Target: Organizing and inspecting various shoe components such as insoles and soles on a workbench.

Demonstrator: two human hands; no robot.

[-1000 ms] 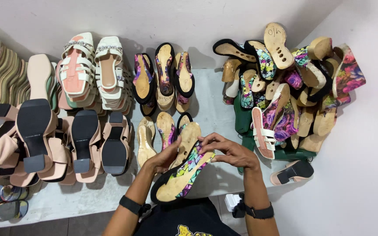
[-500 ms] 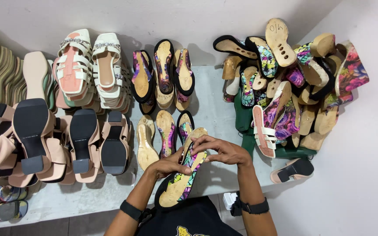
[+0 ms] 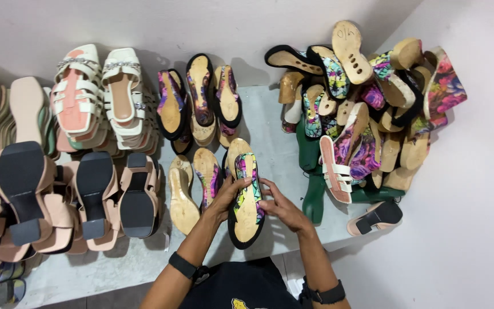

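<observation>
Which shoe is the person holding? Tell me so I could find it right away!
Look at the grey table, in the gap between the neat rows on the left and the messy pile on the right. The sandal sits between the left hand and right hand. It alone is being touched, with a flowery strap and black-edged sole.

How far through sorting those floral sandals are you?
Done: several floral sandals stand in rows by the wall. In hand: the left hand and right hand hold one floral sandal over the table. Left: a jumbled pile on the right.
</observation>
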